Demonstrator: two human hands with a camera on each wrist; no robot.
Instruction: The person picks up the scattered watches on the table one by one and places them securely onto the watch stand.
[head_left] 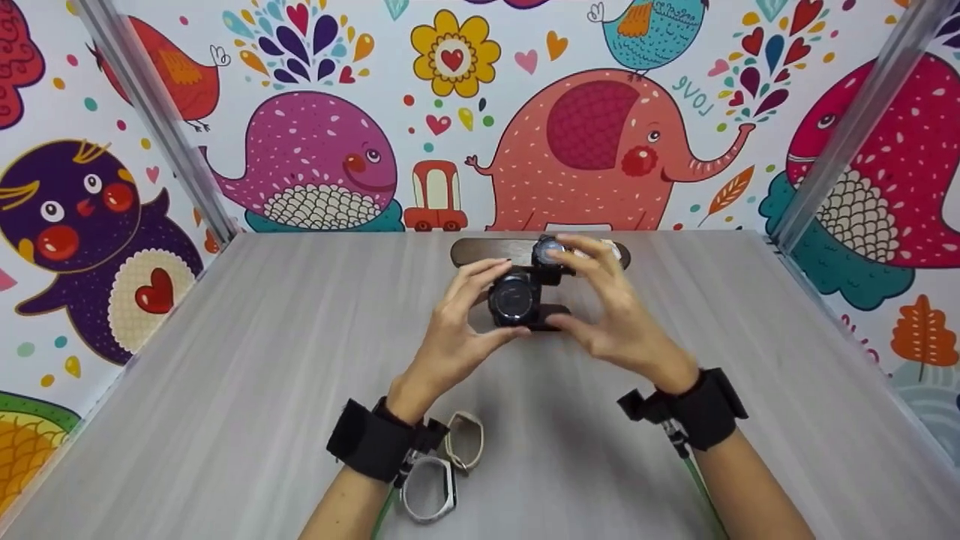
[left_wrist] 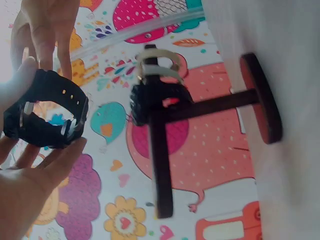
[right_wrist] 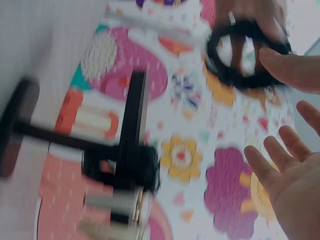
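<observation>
My left hand pinches a black wristwatch with a round dark face between thumb and fingers. Its closed strap loop faces the left wrist view. Beside it, my right hand has its fingers spread, with its thumb overlapping the watch strap in the blurred right wrist view. Behind the hands stands a dark wooden watch stand, with a round base and a crossbar. On the crossbar hang another black watch, a white band and a beige band.
On the grey table, near my left wrist, lie a beige band and a white band. A patterned wall closes off the back, with metal posts at the corners.
</observation>
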